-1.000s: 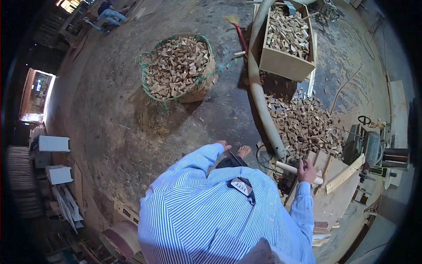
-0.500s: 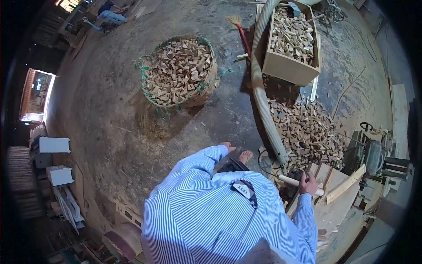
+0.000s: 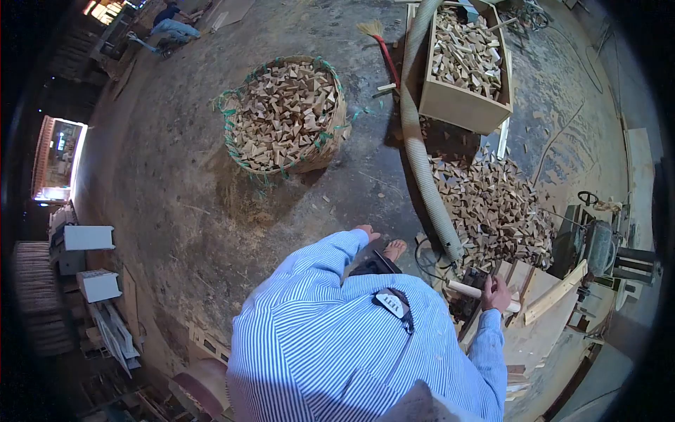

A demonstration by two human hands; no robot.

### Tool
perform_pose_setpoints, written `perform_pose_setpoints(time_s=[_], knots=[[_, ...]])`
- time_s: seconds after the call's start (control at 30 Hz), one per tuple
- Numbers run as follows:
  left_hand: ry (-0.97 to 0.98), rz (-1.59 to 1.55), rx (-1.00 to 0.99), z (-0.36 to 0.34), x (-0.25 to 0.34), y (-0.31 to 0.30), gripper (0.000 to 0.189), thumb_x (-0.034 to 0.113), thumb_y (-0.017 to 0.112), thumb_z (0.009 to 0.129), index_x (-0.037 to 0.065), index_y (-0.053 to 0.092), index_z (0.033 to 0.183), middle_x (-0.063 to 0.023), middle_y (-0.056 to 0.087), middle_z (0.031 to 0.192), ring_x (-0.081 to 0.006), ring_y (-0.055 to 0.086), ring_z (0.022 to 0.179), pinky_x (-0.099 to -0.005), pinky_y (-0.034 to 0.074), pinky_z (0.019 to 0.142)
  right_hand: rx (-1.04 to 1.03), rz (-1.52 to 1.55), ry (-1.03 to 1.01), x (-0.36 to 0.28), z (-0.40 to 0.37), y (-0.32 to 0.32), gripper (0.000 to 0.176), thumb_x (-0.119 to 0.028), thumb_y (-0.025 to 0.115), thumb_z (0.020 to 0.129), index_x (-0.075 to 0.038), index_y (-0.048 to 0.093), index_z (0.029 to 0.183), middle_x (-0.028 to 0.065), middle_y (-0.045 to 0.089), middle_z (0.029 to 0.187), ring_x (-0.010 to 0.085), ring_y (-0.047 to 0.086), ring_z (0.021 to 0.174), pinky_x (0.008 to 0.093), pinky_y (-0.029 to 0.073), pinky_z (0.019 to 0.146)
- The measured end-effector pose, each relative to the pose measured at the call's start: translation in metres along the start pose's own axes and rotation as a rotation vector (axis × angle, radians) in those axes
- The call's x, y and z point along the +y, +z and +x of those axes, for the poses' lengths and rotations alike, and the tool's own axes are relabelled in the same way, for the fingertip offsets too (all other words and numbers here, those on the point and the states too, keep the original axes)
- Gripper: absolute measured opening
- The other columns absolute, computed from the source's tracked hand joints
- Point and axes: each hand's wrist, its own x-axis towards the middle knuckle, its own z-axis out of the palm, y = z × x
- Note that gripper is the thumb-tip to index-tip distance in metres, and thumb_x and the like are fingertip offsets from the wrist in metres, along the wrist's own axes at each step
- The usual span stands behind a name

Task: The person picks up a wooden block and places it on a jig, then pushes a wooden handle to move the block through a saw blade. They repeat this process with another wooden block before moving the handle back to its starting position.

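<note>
My right hand (image 3: 498, 294) lies over a pale wooden bar (image 3: 464, 288) at the edge of a wood-topped work surface (image 3: 538, 285), its fingers bent across the bar. Dark machine parts beside the bar are mostly hidden. My left hand (image 3: 367, 232) is in front of my body, above the floor and near my bare foot (image 3: 394, 249). It holds nothing I can see, and its fingers are partly out. Just beyond the work surface spreads a heap of small wooden offcuts (image 3: 492, 211).
A woven basket (image 3: 330, 151) full of offcuts stands ahead. A wooden box (image 3: 464, 112) of scraps sits at the upper right. A ribbed hose (image 3: 420, 158) runs along the floor past a red-handled broom (image 3: 387, 56). A person (image 3: 172, 27) is far off at upper left.
The view has shifted slightly. My right hand stays at the bar, its fingers a little differently set. My left hand's fingers reach out slightly more.
</note>
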Motion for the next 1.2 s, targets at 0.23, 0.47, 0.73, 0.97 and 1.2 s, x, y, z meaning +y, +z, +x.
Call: perform_pose_setpoints(time_s=[0.23, 0.47, 0.73, 0.97, 1.2], knots=[[0.017, 0.019, 0.043, -0.001, 0.009, -0.008, 0.064, 0.061, 0.065, 0.086, 0.007, 0.069, 0.121, -0.0192, 0.069, 0.125, -0.0364, 0.064, 0.117, -0.0445, 0.049, 0.101, -0.093, 0.019, 0.068, -0.004, 0.000, -0.008, 0.038, -0.043, 0.063, 0.094, -0.009, 0.073, 0.105, 0.0115, 0.072, 0.088, 0.0333, 0.067, 0.078, 0.0450, 0.050, 0.077], [0.032, 0.013, 0.082, -0.005, 0.014, 0.003, 0.064, 0.062, 0.065, 0.085, 0.008, 0.071, 0.118, -0.0201, 0.070, 0.122, -0.0370, 0.066, 0.114, -0.0447, 0.051, 0.099, -0.057, 0.034, 0.049, -0.004, -0.001, -0.006, 0.039, -0.045, 0.064, 0.093, -0.010, 0.073, 0.106, 0.0103, 0.072, 0.088, 0.0311, 0.068, 0.078, 0.0437, 0.051, 0.077], [0.086, 0.054, 0.079, -0.030, 0.026, 0.024, 0.066, 0.063, 0.064, 0.084, 0.005, 0.071, 0.116, -0.0197, 0.070, 0.121, -0.0370, 0.066, 0.114, -0.0447, 0.051, 0.099, -0.038, 0.038, 0.021, -0.001, -0.004, -0.011, 0.042, -0.048, 0.063, 0.093, -0.012, 0.074, 0.110, 0.0097, 0.072, 0.088, 0.0305, 0.069, 0.083, 0.0444, 0.050, 0.084], [0.183, 0.063, 0.053, -0.022, 0.025, 0.036, 0.067, 0.063, 0.062, 0.086, 0.003, 0.073, 0.114, -0.0222, 0.071, 0.118, -0.0377, 0.067, 0.112, -0.0455, 0.052, 0.097, -0.005, 0.127, -0.001, 0.015, -0.006, 0.002, 0.040, -0.047, 0.066, 0.087, -0.012, 0.074, 0.104, 0.0127, 0.072, 0.090, 0.0355, 0.066, 0.089, 0.0478, 0.049, 0.086], [0.258, 0.101, -0.137, -0.003, 0.047, 0.016, 0.063, 0.057, 0.068, 0.090, -0.002, 0.072, 0.110, -0.0140, 0.074, 0.092, -0.0228, 0.068, 0.085, -0.0377, 0.053, 0.079, 0.380, 0.384, 0.124, 0.023, -0.045, -0.018, 0.039, -0.039, 0.075, 0.086, -0.006, 0.072, 0.108, 0.0183, 0.067, 0.100, 0.0380, 0.065, 0.094, 0.0468, 0.054, 0.084]])
